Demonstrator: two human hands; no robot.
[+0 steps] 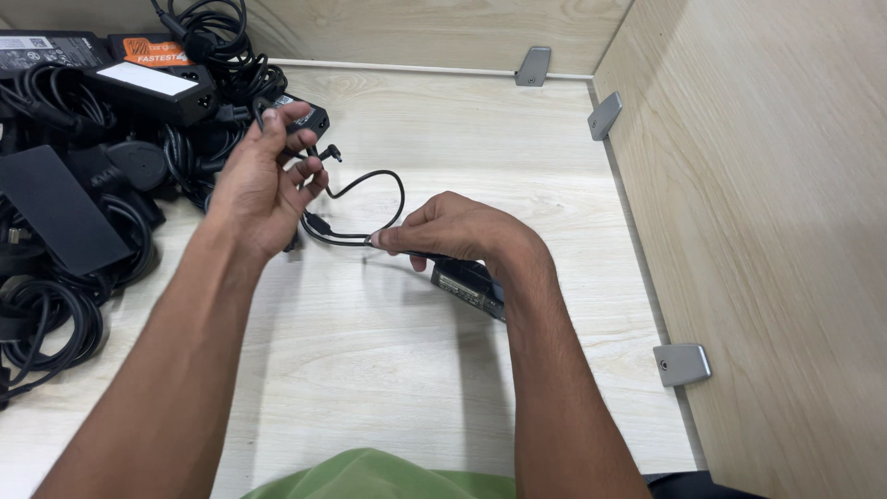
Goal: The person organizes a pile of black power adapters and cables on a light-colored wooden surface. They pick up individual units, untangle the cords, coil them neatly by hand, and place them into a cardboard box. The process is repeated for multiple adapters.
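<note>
Black cable (370,199), thin, looped between my two hands above the middle of the worktop (370,370); barrel plug at its free end, just right of my left fingers. It runs into a black adapter (469,282), a flat brick lying on the worktop under my right wrist, with a pale label on its top face.

Left hand (259,180): raised, fingers closed around gathered turns of the cable, near the heap.

Right hand (457,229): thumb and forefinger pinched on the cable, just above the adapter. Hands are apart, joined only by the loop.

Heap (102,157) of black adapters and coiled cords fills the worktop's left edge and far left corner. One brick there carries a white rectangular label, another an orange one, at the far edge.

Pale wood worktop, walled at the far and right edges; grey brackets (682,364) along the walls.
</note>
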